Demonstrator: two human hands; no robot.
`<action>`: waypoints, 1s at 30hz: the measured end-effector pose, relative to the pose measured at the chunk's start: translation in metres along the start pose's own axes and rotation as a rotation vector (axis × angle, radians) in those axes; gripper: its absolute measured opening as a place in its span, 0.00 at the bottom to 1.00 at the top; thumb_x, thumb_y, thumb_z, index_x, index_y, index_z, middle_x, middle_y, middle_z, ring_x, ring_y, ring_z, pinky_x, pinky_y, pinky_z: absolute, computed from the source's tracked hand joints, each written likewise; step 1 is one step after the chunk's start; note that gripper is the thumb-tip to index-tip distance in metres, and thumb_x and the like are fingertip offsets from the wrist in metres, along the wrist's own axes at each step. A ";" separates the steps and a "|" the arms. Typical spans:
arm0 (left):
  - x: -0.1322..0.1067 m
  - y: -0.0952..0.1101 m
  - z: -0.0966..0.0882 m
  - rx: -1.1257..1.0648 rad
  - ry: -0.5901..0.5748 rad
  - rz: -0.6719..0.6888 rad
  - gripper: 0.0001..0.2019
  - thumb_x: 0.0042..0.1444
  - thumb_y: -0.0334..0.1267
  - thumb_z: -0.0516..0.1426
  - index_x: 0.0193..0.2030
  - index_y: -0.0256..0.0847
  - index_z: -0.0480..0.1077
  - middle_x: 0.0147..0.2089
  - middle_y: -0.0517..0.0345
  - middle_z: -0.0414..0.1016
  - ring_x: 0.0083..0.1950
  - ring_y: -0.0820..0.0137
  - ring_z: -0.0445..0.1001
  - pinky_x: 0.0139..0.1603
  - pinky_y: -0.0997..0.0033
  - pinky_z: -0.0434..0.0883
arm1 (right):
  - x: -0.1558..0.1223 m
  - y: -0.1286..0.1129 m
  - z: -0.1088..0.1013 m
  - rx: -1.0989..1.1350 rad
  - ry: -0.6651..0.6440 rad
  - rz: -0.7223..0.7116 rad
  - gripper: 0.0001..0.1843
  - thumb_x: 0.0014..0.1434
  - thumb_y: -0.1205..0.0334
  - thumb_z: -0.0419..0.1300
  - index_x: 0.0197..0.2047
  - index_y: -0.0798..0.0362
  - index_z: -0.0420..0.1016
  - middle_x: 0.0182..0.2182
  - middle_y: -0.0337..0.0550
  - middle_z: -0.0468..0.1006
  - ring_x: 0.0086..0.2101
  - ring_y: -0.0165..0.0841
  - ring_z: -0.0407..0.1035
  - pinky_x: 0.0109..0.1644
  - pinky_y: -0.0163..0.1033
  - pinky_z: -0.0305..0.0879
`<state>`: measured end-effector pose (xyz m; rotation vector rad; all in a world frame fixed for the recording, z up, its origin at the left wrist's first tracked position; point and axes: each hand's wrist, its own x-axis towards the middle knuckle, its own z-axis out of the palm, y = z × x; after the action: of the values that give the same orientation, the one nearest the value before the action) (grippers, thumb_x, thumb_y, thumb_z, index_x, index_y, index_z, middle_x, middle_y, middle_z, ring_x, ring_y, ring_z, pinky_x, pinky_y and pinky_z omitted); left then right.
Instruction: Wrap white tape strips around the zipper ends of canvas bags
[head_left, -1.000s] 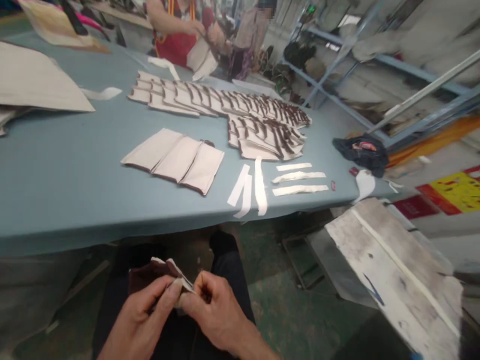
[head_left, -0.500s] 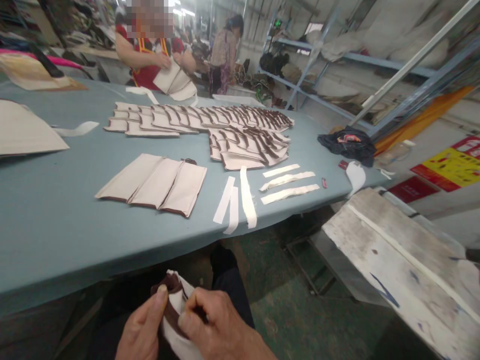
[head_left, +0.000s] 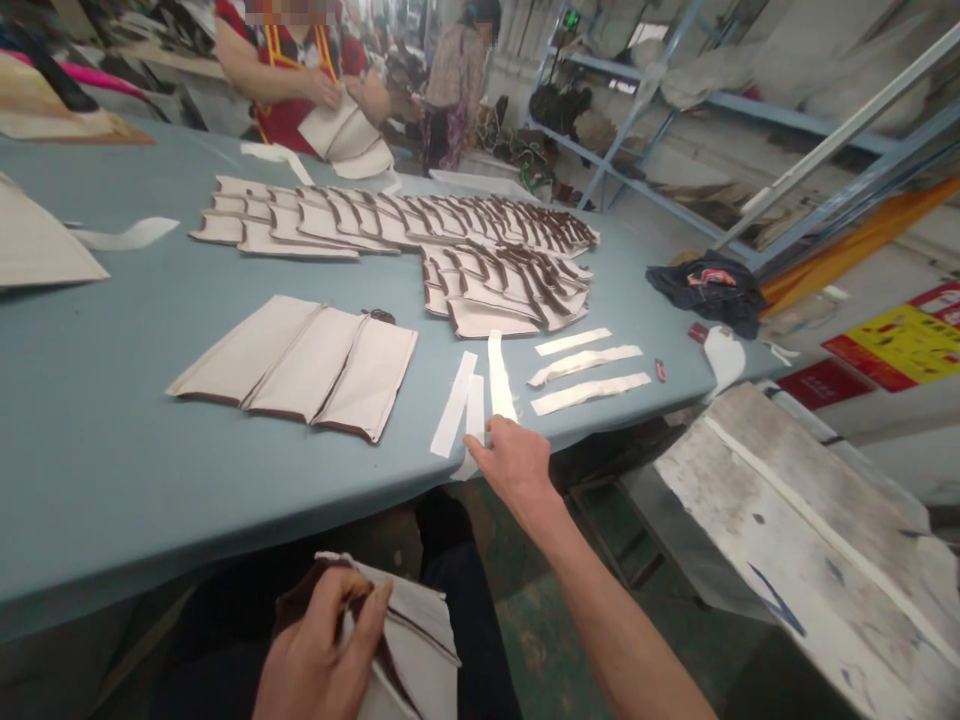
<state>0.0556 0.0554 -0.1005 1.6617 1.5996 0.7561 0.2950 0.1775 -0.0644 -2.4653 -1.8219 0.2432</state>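
Observation:
My left hand [head_left: 330, 640] pinches the edge of a beige sewn fabric panel [head_left: 420, 640] with dark brown trim, held over my lap. My right hand [head_left: 514, 455] reaches to the table's front edge, its fingertips on the lower end of a cream strip [head_left: 499, 375]. Whether the fingers grip that strip cannot be made out. Just left of it lie two white strips [head_left: 454, 405], one partly behind the hand. Further left, a similar three-section beige panel [head_left: 296, 360] lies flat on the table.
On the blue-green table [head_left: 112, 450] lie overlapping rows of brown-trimmed panels [head_left: 360, 215] and several cream strips [head_left: 592, 362] at right. A dark cloth [head_left: 705, 285] sits at the far right end. Beside the table stands a stained white board [head_left: 810, 530]. Across it, a person [head_left: 300, 90] holds a panel.
My right hand has left the panel and moved up to the strips on the table. My left hand keeps hold of the panel, which now lies more spread out.

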 end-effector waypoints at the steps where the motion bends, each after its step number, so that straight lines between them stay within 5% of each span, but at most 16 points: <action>1: 0.011 0.009 0.002 0.054 -0.018 0.012 0.14 0.68 0.52 0.55 0.40 0.46 0.72 0.33 0.59 0.83 0.32 0.62 0.83 0.34 0.71 0.74 | 0.004 -0.004 0.001 -0.032 -0.020 -0.001 0.15 0.70 0.53 0.60 0.46 0.56 0.80 0.43 0.57 0.86 0.45 0.47 0.81 0.43 0.42 0.65; 6: 0.085 0.063 0.031 0.389 -0.345 0.121 0.22 0.75 0.43 0.46 0.71 0.40 0.60 0.42 0.48 0.87 0.47 0.51 0.86 0.45 0.60 0.76 | 0.010 -0.008 0.004 -0.118 -0.077 0.014 0.14 0.73 0.56 0.56 0.47 0.56 0.80 0.44 0.57 0.86 0.47 0.46 0.82 0.43 0.41 0.66; 11: 0.134 0.083 0.063 0.501 -0.381 0.163 0.25 0.73 0.41 0.49 0.73 0.32 0.59 0.52 0.32 0.84 0.55 0.44 0.83 0.51 0.52 0.76 | 0.015 0.000 0.006 -0.099 -0.079 0.028 0.16 0.75 0.60 0.51 0.48 0.57 0.79 0.45 0.59 0.86 0.46 0.43 0.81 0.44 0.40 0.65; 16: 0.139 0.086 0.068 0.588 -0.397 0.163 0.22 0.73 0.40 0.48 0.68 0.34 0.65 0.50 0.33 0.84 0.53 0.44 0.84 0.50 0.51 0.76 | 0.013 0.012 0.002 0.017 -0.038 0.023 0.15 0.75 0.60 0.52 0.47 0.55 0.79 0.43 0.56 0.86 0.46 0.43 0.80 0.44 0.39 0.63; 23: 0.143 0.093 0.067 0.615 -0.371 0.117 0.23 0.75 0.43 0.48 0.72 0.36 0.63 0.51 0.39 0.84 0.53 0.51 0.84 0.54 0.48 0.76 | 0.003 0.051 -0.036 0.310 0.122 0.089 0.12 0.71 0.58 0.55 0.42 0.51 0.79 0.36 0.46 0.84 0.40 0.41 0.77 0.42 0.40 0.60; 30: 0.144 0.092 0.069 0.557 -0.349 0.079 0.22 0.74 0.48 0.55 0.69 0.39 0.67 0.56 0.47 0.80 0.54 0.58 0.81 0.58 0.46 0.78 | 0.066 0.061 -0.070 0.817 0.137 -0.025 0.10 0.67 0.60 0.55 0.33 0.52 0.71 0.28 0.38 0.79 0.31 0.31 0.74 0.34 0.32 0.65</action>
<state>0.1748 0.1934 -0.0751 2.1138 1.5768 0.0294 0.3826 0.2250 -0.0098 -1.8269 -1.3178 0.6448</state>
